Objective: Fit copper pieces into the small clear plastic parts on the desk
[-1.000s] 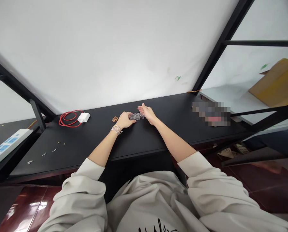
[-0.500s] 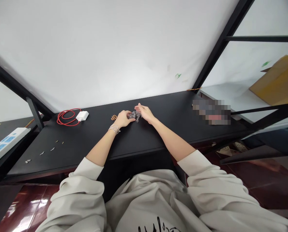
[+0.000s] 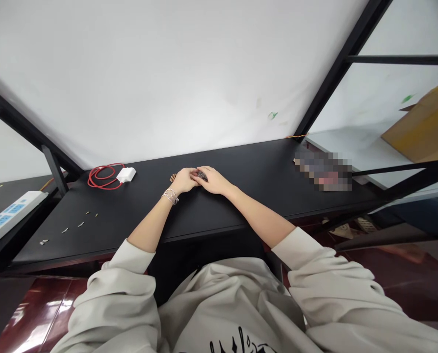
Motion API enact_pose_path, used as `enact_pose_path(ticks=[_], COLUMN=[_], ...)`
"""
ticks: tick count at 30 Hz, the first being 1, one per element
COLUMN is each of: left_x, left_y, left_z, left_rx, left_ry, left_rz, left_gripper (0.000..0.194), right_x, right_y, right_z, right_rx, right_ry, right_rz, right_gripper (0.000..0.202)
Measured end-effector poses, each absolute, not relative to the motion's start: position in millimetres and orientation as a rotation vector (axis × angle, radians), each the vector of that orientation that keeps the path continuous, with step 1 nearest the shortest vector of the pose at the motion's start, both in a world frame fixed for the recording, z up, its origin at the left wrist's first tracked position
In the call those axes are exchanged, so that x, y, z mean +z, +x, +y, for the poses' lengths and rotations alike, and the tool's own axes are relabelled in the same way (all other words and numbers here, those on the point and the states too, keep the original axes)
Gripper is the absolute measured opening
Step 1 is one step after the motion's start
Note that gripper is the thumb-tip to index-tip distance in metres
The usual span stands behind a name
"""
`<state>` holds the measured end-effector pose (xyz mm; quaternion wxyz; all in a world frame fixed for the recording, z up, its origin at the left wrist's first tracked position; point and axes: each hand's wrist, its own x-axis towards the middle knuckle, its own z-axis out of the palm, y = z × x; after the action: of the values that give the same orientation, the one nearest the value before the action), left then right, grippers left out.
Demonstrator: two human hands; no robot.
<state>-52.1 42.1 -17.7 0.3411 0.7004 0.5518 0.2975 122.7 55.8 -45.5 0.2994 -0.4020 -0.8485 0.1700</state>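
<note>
It's grey beads [image 3: 202,175] at centre frame, brown beads [image 3: 173,177] just left, black table [image 3: 204,211] beneath, red cable [image 3: 103,189] and white plug [image 3: 126,174] over at left, and black squiggles [image 3: 241,340] on a pale grey top [image 3: 233,299] at bottom centre!

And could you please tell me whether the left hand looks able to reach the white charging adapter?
Probably yes: the white charging adapter lies uncovered on the black tabletop, left of the left hand, with only low brown beads between. That hand is cupped by the grey beads, though.
</note>
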Motion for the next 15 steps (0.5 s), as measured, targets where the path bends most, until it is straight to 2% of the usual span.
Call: enact_pose_path(ticks=[5, 8, 12, 15], left_x=[-13.6, -11.1, -7.4, -8.3], left_y=[-60.4, -64.9, -71.7, -75.4], left_z=[38.2, 37.4, 37.8, 39.0], left_rx=[0.791, 0.770, 0.701, 0.645], left_ry=[1.757, 1.666, 1.764, 1.878], left_rz=[1.314, 1.256, 1.369, 1.469], left_gripper=[0.043, 0.047, 0.049, 0.044], right_x=[-45.2, -43.4, -43.4, -44.8], right_y=[117.9, 116.6, 113.9, 110.3], right_z=[50.2, 48.8, 48.7, 48.1], right_rx=[0.319, 0.276, 0.238, 0.226], right_ry=[-1.099, -1.090, -1.100, -1.112], right_rz=[-2.347, -2.389, -2.443, -2.466], right_gripper=[0.051, 0.050, 0.055, 0.058])
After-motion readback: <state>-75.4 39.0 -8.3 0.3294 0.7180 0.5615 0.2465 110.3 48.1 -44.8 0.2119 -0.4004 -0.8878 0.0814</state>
